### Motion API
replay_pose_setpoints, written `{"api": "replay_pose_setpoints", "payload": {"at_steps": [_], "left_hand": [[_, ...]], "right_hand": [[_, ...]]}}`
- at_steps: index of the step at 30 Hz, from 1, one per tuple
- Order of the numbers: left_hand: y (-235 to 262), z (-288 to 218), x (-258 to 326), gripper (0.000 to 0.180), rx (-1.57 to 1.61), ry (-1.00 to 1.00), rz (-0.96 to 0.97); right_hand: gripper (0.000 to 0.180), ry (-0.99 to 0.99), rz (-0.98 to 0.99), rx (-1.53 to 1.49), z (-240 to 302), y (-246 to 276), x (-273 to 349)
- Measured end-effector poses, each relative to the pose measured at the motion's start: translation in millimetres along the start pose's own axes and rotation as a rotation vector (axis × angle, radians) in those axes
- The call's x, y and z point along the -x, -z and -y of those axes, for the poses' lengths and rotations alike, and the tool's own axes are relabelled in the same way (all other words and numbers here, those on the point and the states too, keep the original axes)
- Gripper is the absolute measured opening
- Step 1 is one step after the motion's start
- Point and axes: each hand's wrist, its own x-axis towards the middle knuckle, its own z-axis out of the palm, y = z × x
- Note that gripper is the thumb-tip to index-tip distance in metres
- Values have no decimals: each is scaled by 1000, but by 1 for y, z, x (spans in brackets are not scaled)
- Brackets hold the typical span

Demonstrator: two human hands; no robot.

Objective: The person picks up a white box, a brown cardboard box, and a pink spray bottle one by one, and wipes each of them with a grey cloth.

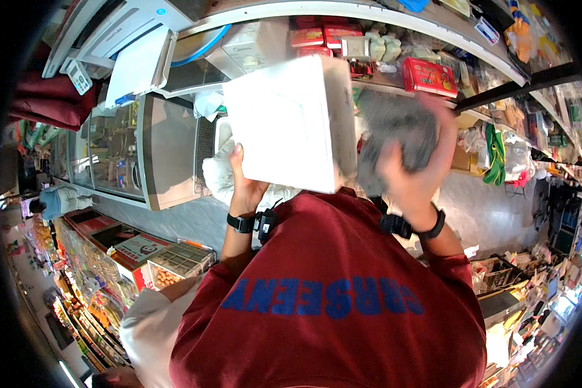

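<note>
A person in a maroon sweatshirt (pixel 323 258), seen from above, holds up a plain white box (pixel 281 123) in front of the chest in a crowded shop. The left hand (pixel 247 191) grips the box at its lower left corner, with the thumb up on the broad face and the rest of the hand behind or beneath. That low hold probably carries the weight and stops the box tipping, and it leaves the right side free of fingers.

To the right of the box, the right hand (pixel 415 178) is blurred, its fingers curved and spread over a dark grey cloth-like item (pixel 391 129). The blur hides whether the fingers close on it or only press against it, so I cannot tell.

The broad white face of the box is turned up toward the head. A narrower, shaded side faces right. The long axis runs from the shelf (pixel 343 9) side back toward the chest, slanting slightly right at the near end, which just overlaps the sweatshirt in this view. The face shows no clear mark, so which end is the top cannot be told.

A white bulky bag (pixel 218 176) shows below and left of the box. Beyond it stand a white carton (pixel 255 45) and red packets (pixel 430 76), apparently kept under the shelf as stock. A printer (pixel 132 31) sits at upper left.
</note>
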Motion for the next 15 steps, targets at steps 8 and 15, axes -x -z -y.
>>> {"api": "replay_pose_setpoints", "payload": {"at_steps": [8,15], "left_hand": [[-8,6,31,75,-213,-97,55],[2,-5,20,64,-398,-263,-30]], "right_hand": [[34,-508,28,-328,-35,-18,-2],[31,-723,493,-346,-31,10,48]]}}
